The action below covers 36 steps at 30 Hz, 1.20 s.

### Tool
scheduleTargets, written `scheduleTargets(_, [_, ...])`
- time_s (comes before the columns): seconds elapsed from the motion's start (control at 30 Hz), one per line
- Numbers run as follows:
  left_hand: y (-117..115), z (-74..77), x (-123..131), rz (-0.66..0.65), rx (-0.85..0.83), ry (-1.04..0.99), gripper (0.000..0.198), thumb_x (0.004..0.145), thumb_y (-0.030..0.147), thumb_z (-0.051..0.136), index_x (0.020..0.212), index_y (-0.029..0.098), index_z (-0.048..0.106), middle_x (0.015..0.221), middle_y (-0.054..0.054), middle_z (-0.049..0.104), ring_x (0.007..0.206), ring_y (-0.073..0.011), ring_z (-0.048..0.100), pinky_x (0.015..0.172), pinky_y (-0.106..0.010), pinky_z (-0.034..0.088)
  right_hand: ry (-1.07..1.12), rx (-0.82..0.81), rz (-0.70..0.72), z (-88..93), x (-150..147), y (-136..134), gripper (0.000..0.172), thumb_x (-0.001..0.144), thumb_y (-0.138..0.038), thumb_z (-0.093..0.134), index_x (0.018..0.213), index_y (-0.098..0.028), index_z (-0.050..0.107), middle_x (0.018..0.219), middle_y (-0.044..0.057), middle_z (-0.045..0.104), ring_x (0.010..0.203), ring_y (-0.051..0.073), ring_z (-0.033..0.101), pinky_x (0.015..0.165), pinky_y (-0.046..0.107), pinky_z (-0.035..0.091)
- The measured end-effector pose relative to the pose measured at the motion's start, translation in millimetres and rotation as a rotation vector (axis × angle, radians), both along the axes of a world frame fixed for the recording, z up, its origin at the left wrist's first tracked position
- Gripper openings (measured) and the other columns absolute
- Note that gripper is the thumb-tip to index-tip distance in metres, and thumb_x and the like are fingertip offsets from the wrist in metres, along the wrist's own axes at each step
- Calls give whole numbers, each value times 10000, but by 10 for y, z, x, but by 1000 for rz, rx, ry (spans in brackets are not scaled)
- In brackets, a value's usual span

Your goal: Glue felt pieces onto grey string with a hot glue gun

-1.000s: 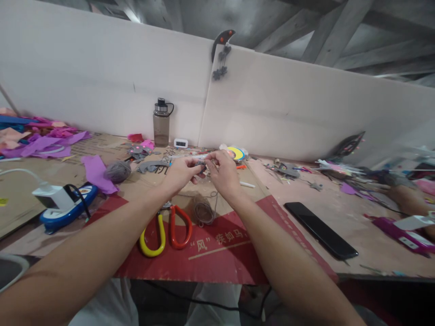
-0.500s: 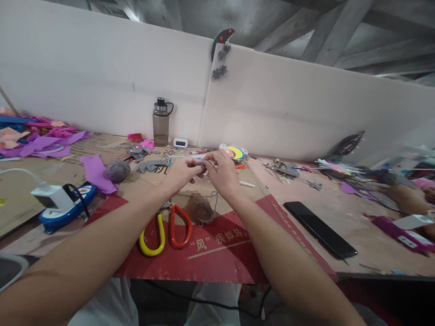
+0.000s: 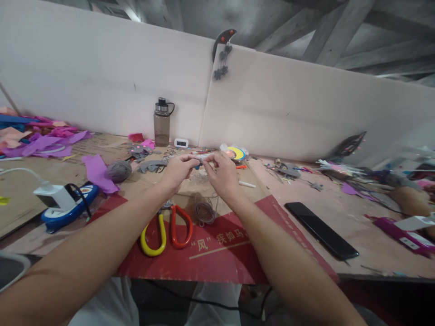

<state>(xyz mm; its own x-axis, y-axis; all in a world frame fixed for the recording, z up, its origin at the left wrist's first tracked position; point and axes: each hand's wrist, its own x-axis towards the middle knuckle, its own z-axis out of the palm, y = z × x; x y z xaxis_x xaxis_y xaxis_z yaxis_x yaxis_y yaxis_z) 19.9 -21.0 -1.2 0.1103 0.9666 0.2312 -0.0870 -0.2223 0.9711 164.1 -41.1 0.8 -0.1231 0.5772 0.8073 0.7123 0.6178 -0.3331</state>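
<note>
My left hand point(image 3: 181, 172) and my right hand point(image 3: 222, 175) come together above the cardboard, fingertips pinched. Between them is something small and dark, too blurred to name. A loose coil of grey yarn point(image 3: 205, 212) lies below my hands, a strand of it running up toward my right wrist. Nearer to me rest scissors with one yellow and one red handle point(image 3: 182, 226), their blades partly hidden behind my left forearm. Left of my hands sits a ball of grey yarn point(image 3: 118, 171) beside grey felt scraps point(image 3: 152, 166).
A water bottle point(image 3: 162, 124) and a small white digital clock point(image 3: 181, 143) stand by the white partition point(image 3: 102, 68). Right lies a black phone point(image 3: 319, 230). A blue power strip point(image 3: 54, 221) is at left, purple cloth point(image 3: 98, 173) nearby. Another person's arm point(image 3: 409, 199) shows far right.
My fingertips have shifted slightly, the left fingers drawing a little away from the right ones. The things on the table stay where they were.
</note>
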Motion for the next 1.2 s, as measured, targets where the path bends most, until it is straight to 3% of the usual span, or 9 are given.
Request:
scheduleTargets(0.47, [6, -28, 30, 14, 68, -6, 122, 658, 272, 638, 700, 159, 623, 534, 35, 485, 416, -47, 349, 396, -203, 230, 96, -83, -11, -5, -20, 1, 105, 795, -253, 508, 742, -184, 567, 677, 5, 487, 656, 147, 432, 628, 276, 333])
scheduleTargets(0.83, [3, -53, 36, -12, 147, 1, 167, 681, 283, 627, 777, 147, 645, 538, 36, 478, 456, -56, 372, 430, -199, 250, 406, -427, 147, -8, -62, 42, 212, 756, -344, 511, 630, -174, 517, 551, -49, 402, 531, 93, 340, 524, 229, 276])
scheduleTargets(1.2, [-22, -27, 26, -51, 183, 104, 161, 709, 297, 607, 766, 151, 647, 535, 23, 521, 485, -74, 445, 481, -211, 323, 428, -420, 123, -59, -4, 125, 231, 726, -390, 542, 636, -176, 540, 529, -53, 392, 500, 89, 319, 489, 226, 259])
